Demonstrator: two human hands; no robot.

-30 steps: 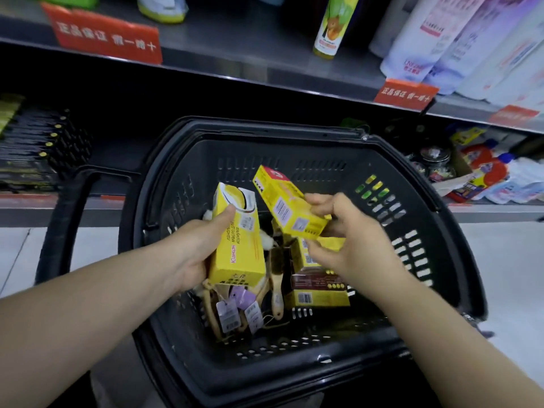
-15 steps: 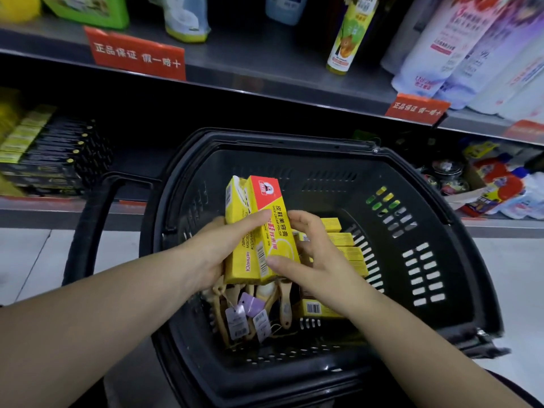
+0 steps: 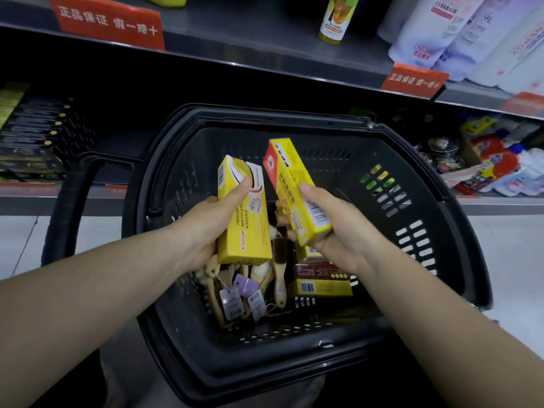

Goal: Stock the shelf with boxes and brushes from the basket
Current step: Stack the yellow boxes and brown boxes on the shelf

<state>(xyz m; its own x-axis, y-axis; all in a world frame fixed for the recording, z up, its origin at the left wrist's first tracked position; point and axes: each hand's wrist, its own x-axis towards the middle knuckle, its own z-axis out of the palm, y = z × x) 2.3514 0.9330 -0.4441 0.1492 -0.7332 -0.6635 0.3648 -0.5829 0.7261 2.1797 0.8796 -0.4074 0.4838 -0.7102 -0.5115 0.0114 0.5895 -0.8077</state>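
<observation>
L grip (image 3: 203,231), box (image 3: 248,231) inside basket rim (image 3: 265,118)

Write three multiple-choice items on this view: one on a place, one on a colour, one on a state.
1. Where do the wooden brushes lie?
A. on the upper shelf
B. in the basket
C. on the floor
2. What colour is the top end of the right-hand box?
A. red
B. green
C. blue
3. What is the left hand doing?
A. hanging empty
B. gripping a yellow box
C. pulling the basket handle
Key: 1 B, their handles show between the basket walls; 2 A, a red panel caps it; 3 B, its thumb presses the box front.
</observation>
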